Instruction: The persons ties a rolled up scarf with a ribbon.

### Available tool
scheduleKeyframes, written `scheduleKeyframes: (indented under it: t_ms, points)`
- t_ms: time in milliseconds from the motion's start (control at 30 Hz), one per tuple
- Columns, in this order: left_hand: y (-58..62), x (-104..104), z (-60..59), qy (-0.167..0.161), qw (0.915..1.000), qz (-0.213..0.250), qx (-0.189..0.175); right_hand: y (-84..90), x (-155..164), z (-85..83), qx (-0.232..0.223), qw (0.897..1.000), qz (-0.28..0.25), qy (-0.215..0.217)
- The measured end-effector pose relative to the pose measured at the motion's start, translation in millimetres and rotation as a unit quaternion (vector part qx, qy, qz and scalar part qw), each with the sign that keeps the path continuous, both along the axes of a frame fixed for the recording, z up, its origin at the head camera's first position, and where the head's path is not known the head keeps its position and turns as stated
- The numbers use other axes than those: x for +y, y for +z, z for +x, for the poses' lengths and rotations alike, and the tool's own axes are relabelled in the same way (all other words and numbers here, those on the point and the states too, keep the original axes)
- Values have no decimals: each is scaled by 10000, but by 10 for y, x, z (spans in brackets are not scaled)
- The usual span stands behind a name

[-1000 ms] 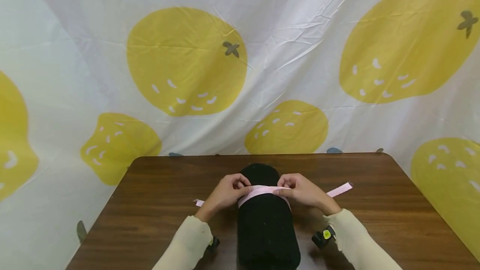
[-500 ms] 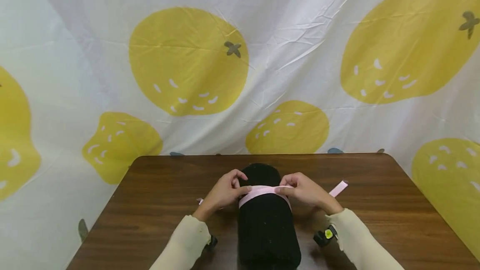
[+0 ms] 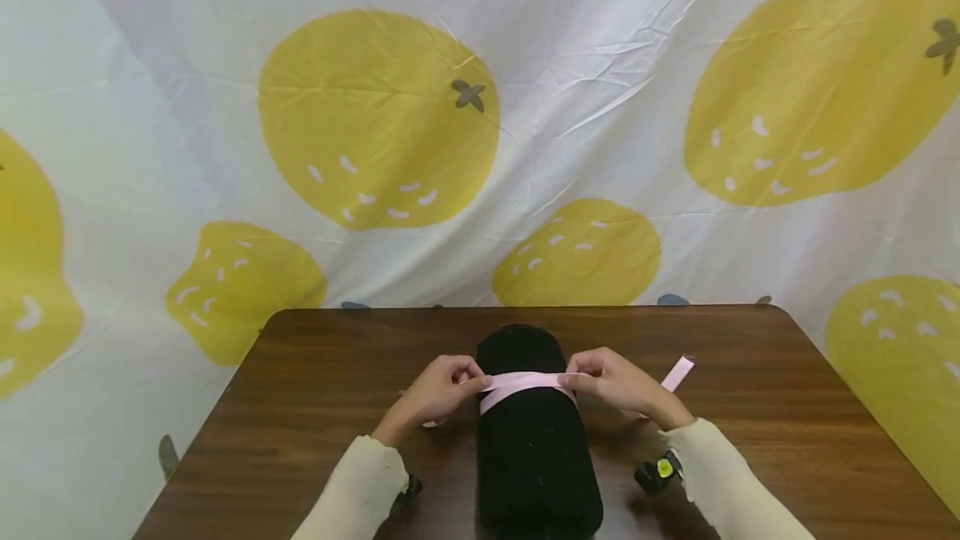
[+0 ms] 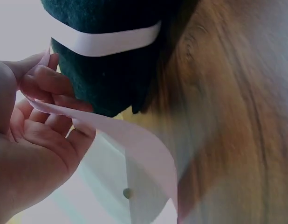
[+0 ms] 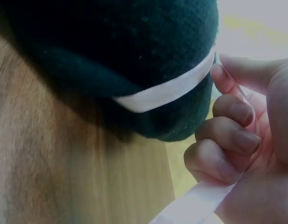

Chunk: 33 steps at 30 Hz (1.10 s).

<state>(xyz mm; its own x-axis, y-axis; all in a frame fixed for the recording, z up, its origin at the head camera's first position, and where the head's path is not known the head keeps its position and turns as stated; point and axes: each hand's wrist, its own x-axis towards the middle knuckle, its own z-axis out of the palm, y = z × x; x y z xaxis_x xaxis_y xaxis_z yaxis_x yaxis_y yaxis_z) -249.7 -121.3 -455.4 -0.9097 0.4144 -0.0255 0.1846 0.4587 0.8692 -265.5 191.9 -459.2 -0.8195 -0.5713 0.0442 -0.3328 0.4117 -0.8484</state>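
A thick dark roll of fuzzy cloth (image 3: 536, 465) lies lengthwise on the table, looking black in the head view and dark green in the wrist views. Round its far half runs a pale pink ribbon (image 3: 525, 379), its two ends crossing on top. My left hand (image 3: 438, 390) pinches one end between thumb and forefinger at the roll's left side. On the right side, my right hand (image 3: 611, 382) pinches the other end, other fingers curled. Loose ribbon (image 4: 134, 140) trails out of the left palm; more ribbon (image 5: 195, 203) hangs below the right fingers. The roll's underside is hidden.
The brown wood-grain table (image 3: 315, 423) has rounded far corners. Behind it hangs a white curtain (image 3: 585, 48) printed with yellow fruit. A black wrist camera (image 3: 652, 473) sits under the right sleeve, close over the tabletop.
My left hand has slid a little left, its forefinger lifting and then closing on the ribbon again. My right hand has edged right. The ribbon's loose tails have shifted, and the crossing looks more drawn out.
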Motion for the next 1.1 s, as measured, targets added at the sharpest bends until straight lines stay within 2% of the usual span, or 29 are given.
scheduleKeyframes:
  t_ms: [100,400,567,667,800,1100]
  points:
    - [-39,-28,-1,-33,10000,-46,-78,-40,30,0,-204,9996,-181,57]
    - [-165,-86,-32,-224,9987,-278,366,-173,110,7,-392,9981,-234,406]
    - [-229,-118,-33,-337,9981,-329,385,-230,151,12,-749,9959,-225,450]
    - [-278,-139,-38,-446,9975,-336,424,-266,170,2,-695,9965,-135,437]
    - [-346,-170,-45,-547,9975,-334,312,-308,194,-3,-617,9970,-97,461]
    - [-418,-199,-59,-594,9979,-244,22,-366,243,16,-1000,9934,-261,501]
